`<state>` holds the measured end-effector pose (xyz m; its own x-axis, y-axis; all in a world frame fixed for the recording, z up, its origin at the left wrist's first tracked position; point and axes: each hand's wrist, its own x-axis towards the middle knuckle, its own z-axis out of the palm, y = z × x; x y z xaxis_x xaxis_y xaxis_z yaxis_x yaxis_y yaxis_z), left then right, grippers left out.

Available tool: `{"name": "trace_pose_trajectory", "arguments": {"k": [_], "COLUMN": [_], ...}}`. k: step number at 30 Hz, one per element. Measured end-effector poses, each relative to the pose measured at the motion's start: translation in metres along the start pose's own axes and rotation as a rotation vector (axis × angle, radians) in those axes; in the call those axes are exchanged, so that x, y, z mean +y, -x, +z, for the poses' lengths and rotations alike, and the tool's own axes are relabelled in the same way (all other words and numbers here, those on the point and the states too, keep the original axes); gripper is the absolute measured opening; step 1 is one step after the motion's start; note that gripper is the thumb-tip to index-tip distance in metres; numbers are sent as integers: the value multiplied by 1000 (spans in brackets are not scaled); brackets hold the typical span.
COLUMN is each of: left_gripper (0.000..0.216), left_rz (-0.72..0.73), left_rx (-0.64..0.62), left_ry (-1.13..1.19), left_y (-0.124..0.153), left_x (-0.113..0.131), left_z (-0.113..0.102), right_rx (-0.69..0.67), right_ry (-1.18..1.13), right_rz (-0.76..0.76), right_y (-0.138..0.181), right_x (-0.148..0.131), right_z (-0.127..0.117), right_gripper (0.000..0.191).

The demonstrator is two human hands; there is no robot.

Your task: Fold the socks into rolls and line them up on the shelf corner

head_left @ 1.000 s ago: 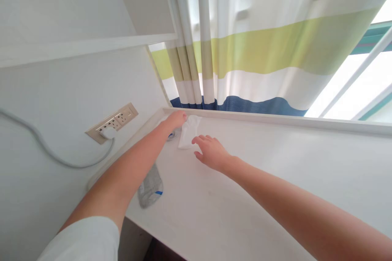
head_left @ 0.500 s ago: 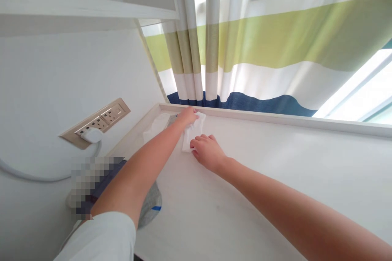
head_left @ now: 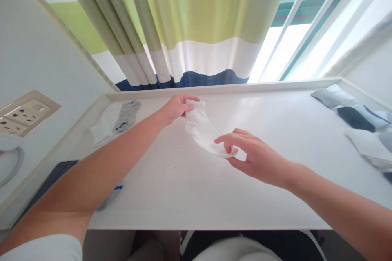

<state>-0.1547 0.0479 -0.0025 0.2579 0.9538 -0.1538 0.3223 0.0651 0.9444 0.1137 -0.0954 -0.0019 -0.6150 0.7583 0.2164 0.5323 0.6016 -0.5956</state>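
Observation:
A white sock [head_left: 200, 128] is stretched between both of my hands above the white table [head_left: 275, 122]. My left hand [head_left: 176, 108] pinches its cuff end near the table's back edge. My right hand [head_left: 249, 155] grips the toe end closer to me, thumb and fingers closed around it. The sock hangs slightly slack between the two grips.
A white sock [head_left: 104, 128] and a grey sock [head_left: 127, 115] lie at the table's back left. Another grey sock [head_left: 112, 196] peeks out under my left forearm. Several folded socks [head_left: 355, 116] sit at the right edge. A striped curtain [head_left: 190, 32] hangs behind; a wall socket [head_left: 23, 112] is at left.
The view has swung right and down. Both hands have lifted the white sock off the back left corner and brought it toward the table's middle, my right hand now gripping its toe.

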Motion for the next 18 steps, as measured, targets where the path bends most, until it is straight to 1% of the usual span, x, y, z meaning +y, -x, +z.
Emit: {"name": "trace_pose_trajectory", "arguments": {"k": [2,4,7,9,12,15,18], "left_gripper": [40,39,40,42,44,45,43], "left_rz": [14,30,40,44,72,123,278], "left_rx": [-56,-100,-132,-137,-123,-57,55], "left_ry": [-70,-145,-227,-265,-348,-517,-767], "left_y": [5,9,14,18,20,21,27], "left_x": [0,-1,0,3,6,5,2], "left_z": [35,67,108,128,145,150,152], "right_rx": [1,6,-3,-31,-50,-27,-41], "right_ry": [53,89,121,144,185,214,213], "right_rz": [-13,-18,-18,-22,-19,9,22], "right_y": [41,75,111,125,135,140,143], "right_x": [-2,-6,-10,-11,-10,-7,-5], "right_z": [-2,3,14,19,23,27,32], "right_gripper": [47,48,37,27,22,19,17]}}
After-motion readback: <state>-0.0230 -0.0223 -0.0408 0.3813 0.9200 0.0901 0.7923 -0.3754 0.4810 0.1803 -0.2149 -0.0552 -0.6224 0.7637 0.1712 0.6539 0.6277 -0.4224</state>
